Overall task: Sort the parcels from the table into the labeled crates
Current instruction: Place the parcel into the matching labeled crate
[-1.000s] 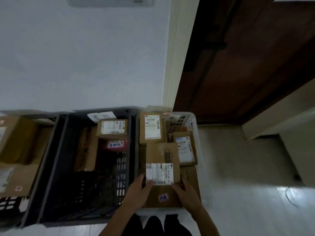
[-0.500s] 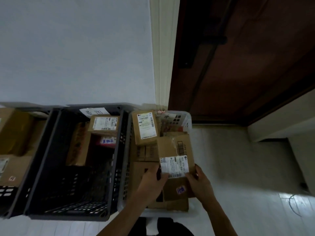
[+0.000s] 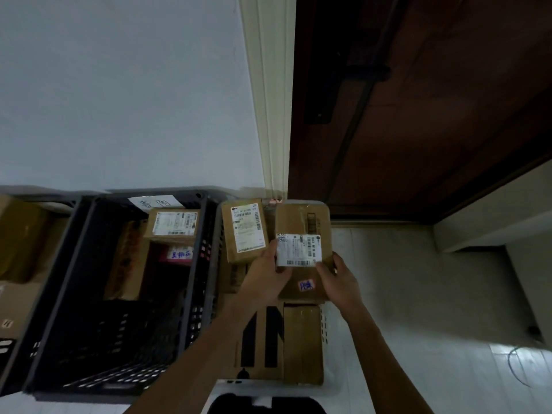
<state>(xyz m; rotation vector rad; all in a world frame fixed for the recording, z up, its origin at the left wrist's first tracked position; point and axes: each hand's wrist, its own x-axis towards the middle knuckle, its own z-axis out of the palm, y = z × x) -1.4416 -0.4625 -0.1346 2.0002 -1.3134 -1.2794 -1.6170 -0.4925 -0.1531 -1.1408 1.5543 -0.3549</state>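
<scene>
You hold the flat brown cardboard parcel (image 3: 301,231) label-up, left hand (image 3: 264,274) and right hand (image 3: 339,282) gripping its near corners, above the white crate (image 3: 324,330), apparently to read it.

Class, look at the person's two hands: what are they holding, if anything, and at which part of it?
Both hands grip one cardboard parcel: left hand on its left edge, right hand on its right edge, beside the white label.

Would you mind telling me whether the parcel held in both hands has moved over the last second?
Yes. The held parcel has risen from the white crate, toward its far end and the wall.
</scene>
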